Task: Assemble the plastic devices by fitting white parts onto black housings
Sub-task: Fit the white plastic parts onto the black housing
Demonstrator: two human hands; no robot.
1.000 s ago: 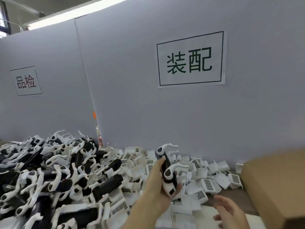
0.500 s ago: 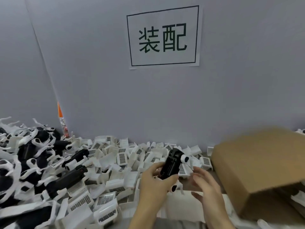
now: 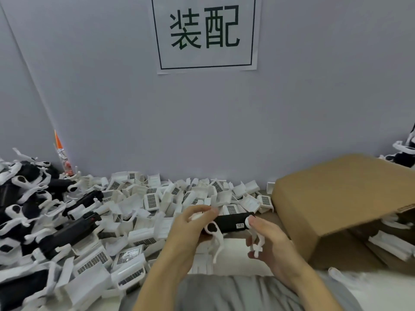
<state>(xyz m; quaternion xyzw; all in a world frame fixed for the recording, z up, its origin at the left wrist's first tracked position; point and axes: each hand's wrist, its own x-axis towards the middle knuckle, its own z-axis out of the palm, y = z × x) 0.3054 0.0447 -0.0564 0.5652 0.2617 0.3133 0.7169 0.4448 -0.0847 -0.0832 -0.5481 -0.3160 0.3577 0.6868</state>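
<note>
Left hand (image 3: 190,230): fingers curled round the left end of black housing (image 3: 231,221), thumb on top. Right hand (image 3: 270,243): fingertips pinching the housing's right end at a round white cap (image 3: 247,222); palm up, hands well apart with the housing spanning between them.

Black housing: held level just above the surface, at 6 o'clock of the wall sign, long axis left to right, small label near its right end. White curved part (image 3: 216,239): fitted at the left end, arm hanging down toward the lap. Second white clip (image 3: 256,243): hanging at the right end against the right palm; attachment not discernible.

Heap of white grille parts (image 3: 152,202): from 9 to 12 o'clock of the hands, reaching the wall, touching one another. Pile of assembled black-and-white devices (image 3: 33,205): far at 9 o'clock. Orange-tipped tube (image 3: 61,158): upright against the wall, at 10 o'clock.

Cardboard box (image 3: 350,198): at 3 o'clock, just beside the right hand, flap tilted open, white parts inside, hiding the surface behind it. More devices (image 3: 404,153): beyond the box, at 2 o'clock. Wall sign (image 3: 205,33): at 12 o'clock, two dark characters in a frame. Grey clothing (image 3: 235,292): at 6 o'clock, under the forearms.
</note>
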